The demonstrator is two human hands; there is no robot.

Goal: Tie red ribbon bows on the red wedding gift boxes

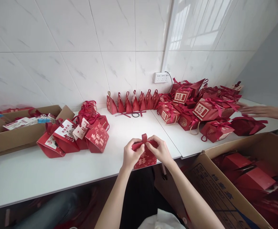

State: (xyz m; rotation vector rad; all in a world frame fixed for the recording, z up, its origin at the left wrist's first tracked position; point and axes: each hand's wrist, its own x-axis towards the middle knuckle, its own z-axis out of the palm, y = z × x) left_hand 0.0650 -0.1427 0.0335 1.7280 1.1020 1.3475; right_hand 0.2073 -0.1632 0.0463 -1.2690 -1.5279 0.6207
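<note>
My left hand [130, 154] and my right hand [160, 150] both pinch the top of a small red gift box [145, 159] with gold characters, held at the near edge of the white table [58, 171]. A short red ribbon loop [144, 138] sticks up between my fingertips. Both hands are closed on the box's top flaps.
A pile of finished red boxes [77, 135] lies left. A row of small red boxes [133, 101] stands by the wall. More ribboned boxes [201, 109] heap at the right, where another person's hand [260, 111] reaches. Cardboard cartons sit far left [0, 140] and lower right [215, 187].
</note>
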